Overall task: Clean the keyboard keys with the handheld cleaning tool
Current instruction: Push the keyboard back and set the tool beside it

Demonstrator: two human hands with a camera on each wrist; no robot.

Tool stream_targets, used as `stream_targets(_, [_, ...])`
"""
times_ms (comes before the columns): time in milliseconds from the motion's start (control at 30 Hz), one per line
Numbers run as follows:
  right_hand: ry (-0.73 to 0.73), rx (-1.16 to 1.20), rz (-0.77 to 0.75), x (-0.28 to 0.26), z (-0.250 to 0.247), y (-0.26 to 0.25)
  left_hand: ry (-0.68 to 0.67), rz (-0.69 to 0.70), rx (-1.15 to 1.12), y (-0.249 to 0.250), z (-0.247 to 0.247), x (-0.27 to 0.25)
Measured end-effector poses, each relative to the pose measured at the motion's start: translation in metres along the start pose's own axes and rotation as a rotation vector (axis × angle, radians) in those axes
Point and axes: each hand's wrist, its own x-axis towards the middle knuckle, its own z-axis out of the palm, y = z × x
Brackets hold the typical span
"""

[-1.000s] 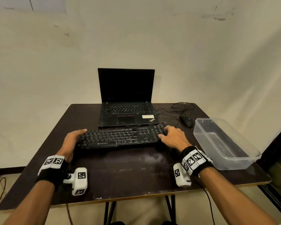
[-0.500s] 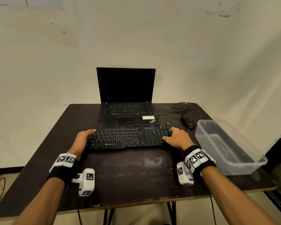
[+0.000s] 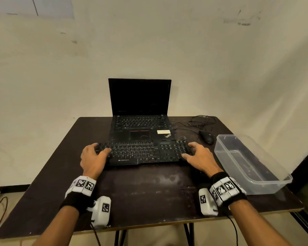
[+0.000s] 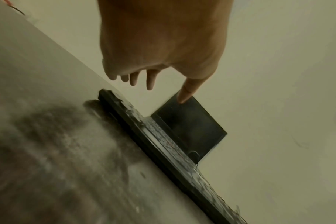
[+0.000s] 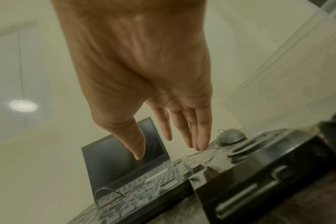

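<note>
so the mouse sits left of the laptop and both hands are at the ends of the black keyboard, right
Not quite. The mouse sits to the right of the laptop, between it and the clear plastic bin, as the head view shows. The rest holds: the left hand and right hand are at the ends of the black keyboard.

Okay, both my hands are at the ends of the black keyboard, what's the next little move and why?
Probably lift both hands clear and look for the cleaning tool. The left hand and right hand are open at the ends of the keyboard, holding nothing, and no tool shows on the table or in the clear plastic bin.
</note>
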Motion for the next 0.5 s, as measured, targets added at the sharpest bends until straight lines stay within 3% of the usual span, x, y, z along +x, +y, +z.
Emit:
stream_targets(200, [0.208,0.135,-0.107,-0.066,0.012,0.043,-0.094,0.375,0.004,-0.029,0.021,-0.081])
stream_targets(500, [0.433,0.102,-0.133,-0.125,0.038,0.095,-0.144,0.477,0.043,-0.054,0.037,-0.165])
